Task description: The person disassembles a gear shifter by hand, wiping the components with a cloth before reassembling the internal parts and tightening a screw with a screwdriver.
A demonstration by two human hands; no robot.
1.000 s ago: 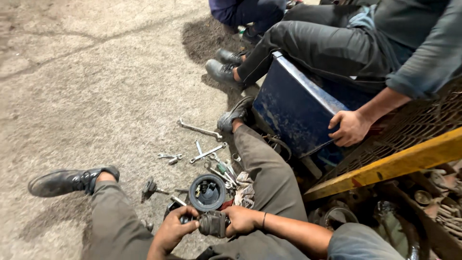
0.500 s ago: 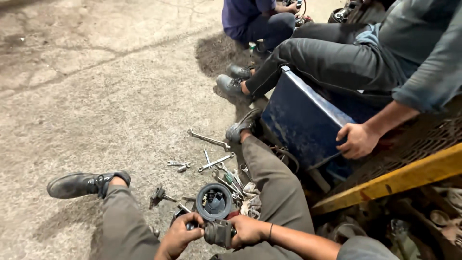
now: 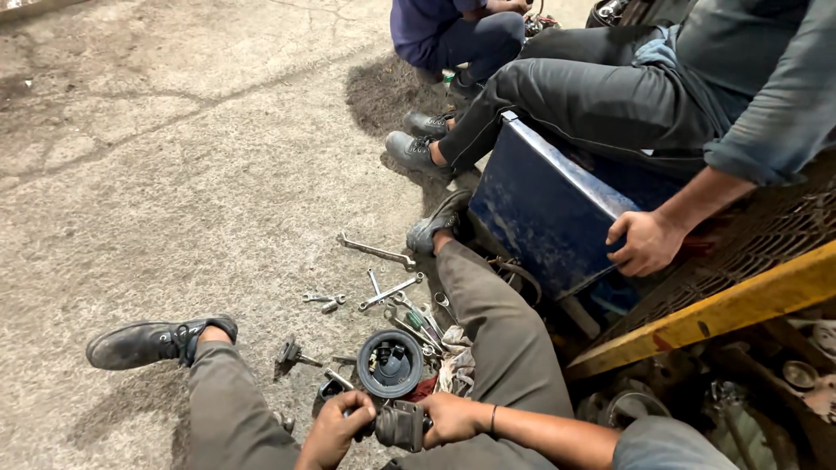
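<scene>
— Fingers (image 3: 355, 409) of both hands were curled tight, were they not?

— Yes. The left hand (image 3: 335, 426) and the right hand (image 3: 448, 418) each gripped one end of a single dark metal part (image 3: 399, 425), held low between the seated person's knees, just above the concrete floor (image 3: 174, 174).

— What lay around it?

— One round black housing (image 3: 390, 363) sat on the floor just beyond the hands. Past it, at least four wrenches (image 3: 390, 292) lay scattered, the longest one (image 3: 376, 251) nearest the person's right shoe (image 3: 438, 223). One small dark tool (image 3: 291, 355) rested by the left leg.

— And others present?

— Two more people. One sat on a blue metal box (image 3: 540, 209), a hand (image 3: 644, 244) resting on its edge; another crouched farther back.
</scene>
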